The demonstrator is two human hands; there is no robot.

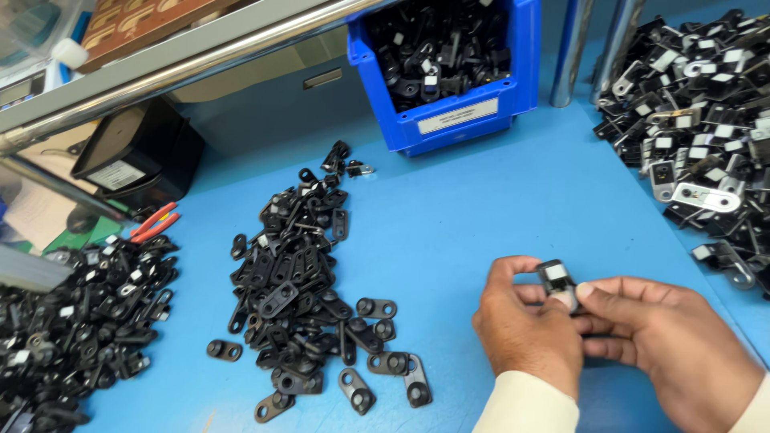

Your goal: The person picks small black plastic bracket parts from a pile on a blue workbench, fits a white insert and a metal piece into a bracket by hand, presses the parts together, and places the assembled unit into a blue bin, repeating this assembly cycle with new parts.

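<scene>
a blue table [497, 208] is seen from above and fills most of the view. a grey metal shelf rail [184, 60] runs diagonally across the upper left, and two chromed posts [573, 48] stand at the upper right. a large heap of black and silver parts [706, 120] with white labels is piled at the right edge and is cut off by the frame. a second heap of black parts [72, 321] lies at the lower left, also cut off. a blue bin [473, 104], filled with black parts, is set at the top centre, its upper rim out of view. a spread of flat black brackets [305, 289] with round holes is laid out in the middle of the table. a black box [136, 152] is tucked under the shelf, and red-handled pliers [156, 223] are seen beside it, partly hidden by the left heap.

the left hand [525, 325] and right hand [650, 337] are brought together at the lower right, just above the table, with pale sleeves cut off at the bottom edge. a small black part [555, 277] with a white label is pinched between the fingertips of both hands; both are curled closed around it. its lower portion is hidden by the fingers, so its full shape cannot be made out.
</scene>
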